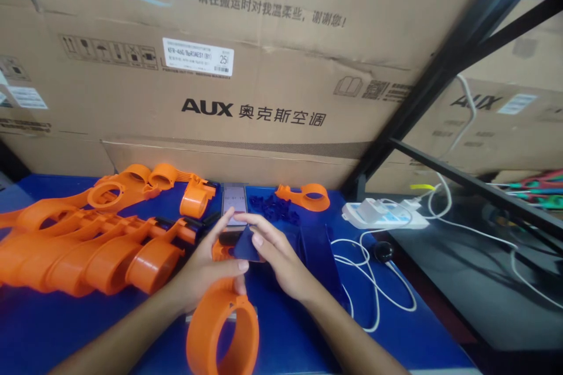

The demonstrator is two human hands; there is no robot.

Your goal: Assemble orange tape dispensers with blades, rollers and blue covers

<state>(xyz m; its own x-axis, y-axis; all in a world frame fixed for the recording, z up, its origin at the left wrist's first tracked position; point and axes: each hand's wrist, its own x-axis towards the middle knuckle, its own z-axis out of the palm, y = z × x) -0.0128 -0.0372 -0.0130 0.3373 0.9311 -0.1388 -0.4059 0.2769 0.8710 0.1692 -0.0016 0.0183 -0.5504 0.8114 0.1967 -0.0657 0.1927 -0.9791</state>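
My left hand (206,269) grips an orange plastic ring-ended part (222,331), its large ring hanging toward me near the bottom of the view. My right hand (277,258) pinches a small dark blue piece (245,246) against the orange part's upper end, where both hands meet. Just behind the hands a phone (234,199) lies flat on the blue table (65,328). A dark blue strip (319,252) lies right of my right hand.
Several orange ring parts (88,240) are piled at the left, one more (308,195) lies near small dark blue pieces (275,208). A white power strip (382,215) with white cables (373,281) sits at right. Large cardboard boxes (246,70) and a black metal frame (440,76) stand behind.
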